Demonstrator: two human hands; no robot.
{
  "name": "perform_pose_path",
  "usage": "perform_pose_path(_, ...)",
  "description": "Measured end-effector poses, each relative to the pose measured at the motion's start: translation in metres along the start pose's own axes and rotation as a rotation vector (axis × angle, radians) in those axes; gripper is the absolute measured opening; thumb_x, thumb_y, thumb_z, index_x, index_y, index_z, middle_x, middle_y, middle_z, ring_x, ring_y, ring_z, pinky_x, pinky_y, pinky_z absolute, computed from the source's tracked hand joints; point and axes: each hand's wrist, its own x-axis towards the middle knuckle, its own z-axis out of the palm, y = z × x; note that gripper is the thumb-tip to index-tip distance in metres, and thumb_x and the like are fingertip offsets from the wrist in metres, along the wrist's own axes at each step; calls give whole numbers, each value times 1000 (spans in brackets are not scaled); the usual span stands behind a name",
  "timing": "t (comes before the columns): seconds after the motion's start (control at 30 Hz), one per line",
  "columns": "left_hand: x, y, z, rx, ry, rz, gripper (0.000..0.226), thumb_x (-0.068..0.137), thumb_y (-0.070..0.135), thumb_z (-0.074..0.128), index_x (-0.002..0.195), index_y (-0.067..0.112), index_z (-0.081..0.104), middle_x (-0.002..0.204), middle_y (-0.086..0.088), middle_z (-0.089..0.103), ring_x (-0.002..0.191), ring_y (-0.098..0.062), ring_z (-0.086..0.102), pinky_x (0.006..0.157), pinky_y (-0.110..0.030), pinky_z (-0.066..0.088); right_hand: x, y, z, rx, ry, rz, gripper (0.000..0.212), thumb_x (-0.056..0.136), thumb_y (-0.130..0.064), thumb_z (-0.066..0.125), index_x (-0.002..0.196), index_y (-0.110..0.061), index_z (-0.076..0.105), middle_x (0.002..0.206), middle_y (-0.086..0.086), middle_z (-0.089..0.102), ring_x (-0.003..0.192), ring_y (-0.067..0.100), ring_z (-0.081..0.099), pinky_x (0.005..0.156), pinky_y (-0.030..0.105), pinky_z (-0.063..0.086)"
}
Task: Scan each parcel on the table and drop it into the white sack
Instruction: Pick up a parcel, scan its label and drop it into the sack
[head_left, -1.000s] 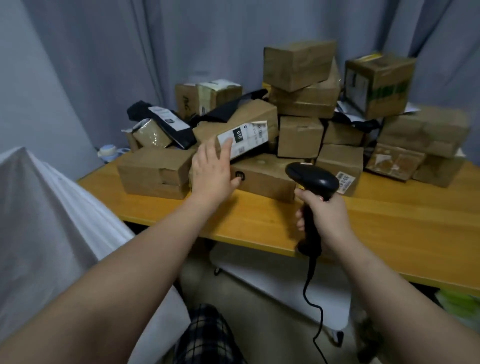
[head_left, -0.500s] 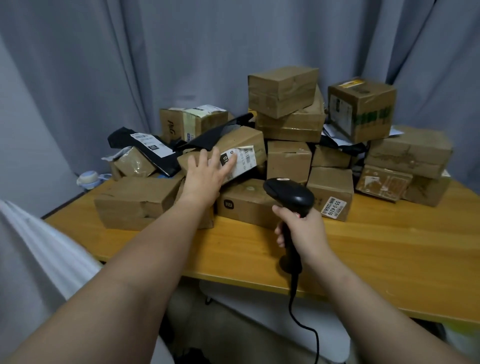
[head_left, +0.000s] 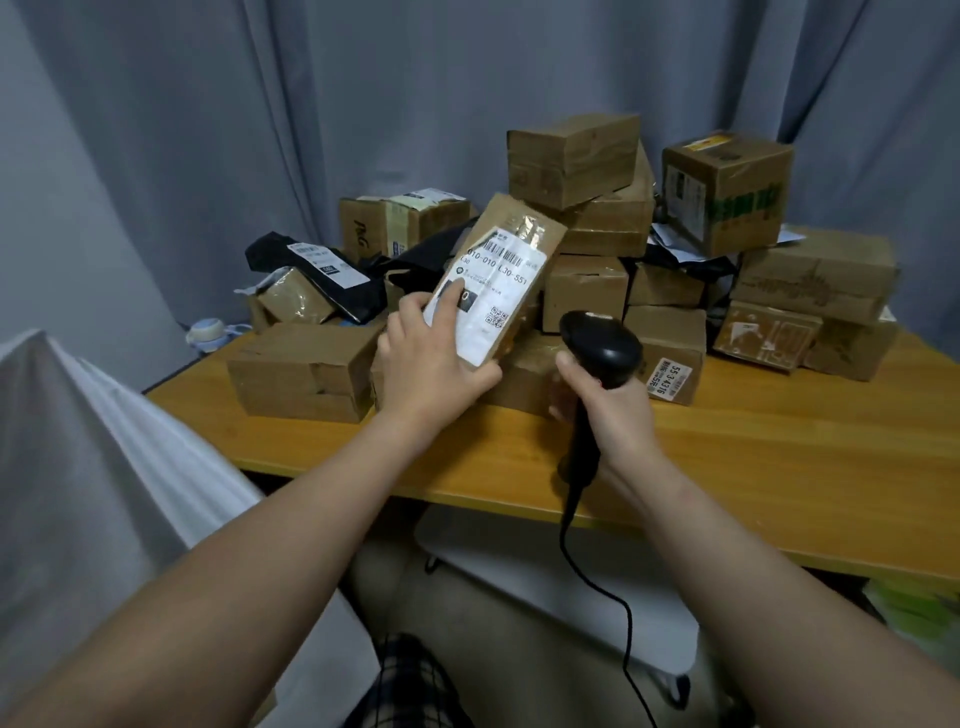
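Brown cardboard parcel (head_left: 511, 270) with white label (head_left: 491, 301) bearing black barcode. Black scanner (head_left: 602, 345) and cord right of it. Yellow-orange wooden table (head_left: 779, 467) beneath; white sack (head_left: 78, 467) left; grey curtain (head_left: 260, 130) behind; black-and-white plaid fabric (head_left: 410, 686) below.

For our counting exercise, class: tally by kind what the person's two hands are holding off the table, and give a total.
cardboard parcel, in the left hand: 1
barcode scanner, in the right hand: 1
Total: 2
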Motion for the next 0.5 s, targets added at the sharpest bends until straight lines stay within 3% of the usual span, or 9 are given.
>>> perform_pose_path(0.1,-28,13,4,-224,-42,-110,94,73,46,73,149,25,23,130,-6,32,123,-24,31,104,-38,27,-7,-6,-2,-20,-12,-75,14,81,-21,77,90,-24,67,78,-14,69,87,11,63,89,32,47)
perform_pose_path(0.23,-73,25,24,-495,-113,-104,96,69,41,75,148,25,23,120,5,23,120,-14,27,106,-31,28,-18,-7,-7,169,-70,-137,30,81,-3,74,104,-22,66,101,-8,73,98,4,67,85,18,52)
perform_pose_path(0.4,-97,28,42,-513,-145,-21,116,66,43,83,152,21,9,134,-5,24,121,-7,19,110,-32,26,-32,10,-18,139,-121,-217,35,78,8,71,104,-15,66,103,-3,74,101,13,69,82,25,54)
perform_pose_path(0.5,-97,28,36,-568,-202,41,103,79,40,74,151,23,3,144,-9,18,127,-6,18,112,-31,24,-31,11,-29,28,-61,-274,32,77,10,72,93,-17,65,83,-13,73,84,1,68,76,20,52)
